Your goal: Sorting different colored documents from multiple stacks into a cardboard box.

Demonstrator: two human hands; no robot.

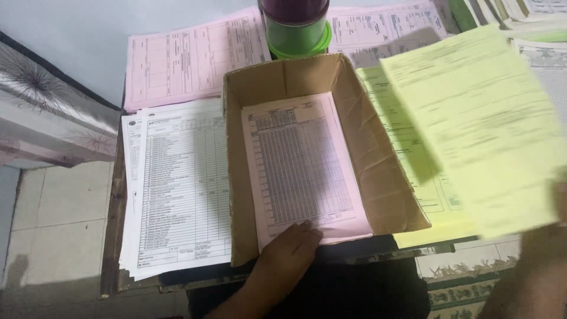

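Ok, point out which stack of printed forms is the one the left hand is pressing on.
The pink forms lying inside the cardboard box. The left hand rests on their near edge; the white stack and yellow sheets lie outside the box.

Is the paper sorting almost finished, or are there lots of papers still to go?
Some looks done: a pink sheet lies in the cardboard box, the left hand pressing its near edge. In hand: the right hand holds a yellow sheet. Probably plenty left: white, pink and yellow stacks lie around the box.
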